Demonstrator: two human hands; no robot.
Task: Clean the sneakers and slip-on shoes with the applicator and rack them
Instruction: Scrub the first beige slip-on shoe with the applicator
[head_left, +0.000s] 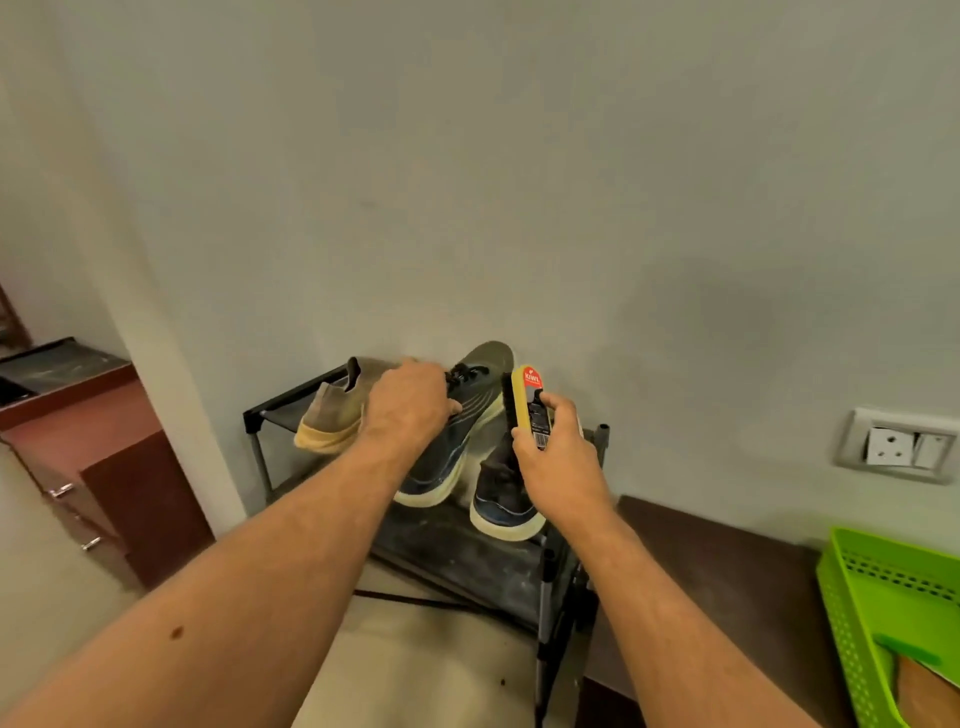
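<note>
My left hand (410, 402) grips a dark blue sneaker (447, 452) by its laced top, tilted with the toe up against the wall. In my right hand (550, 457) I hold a yellow applicator brush (527, 400) upright, its dark bristles facing the sneaker's side. A second dark sneaker (504, 499) stands on the top shelf of the black shoe rack (467, 556), partly hidden by my right hand. On the rack's left end lies a tan slip-on shoe (332, 421), its front hidden behind my left hand.
The rack stands against a pale wall. A brown cabinet with drawer handles (104, 478) is at the left. To the right are a dark wooden surface (727, 582), a green plastic basket (893, 613) and a wall socket (898, 444).
</note>
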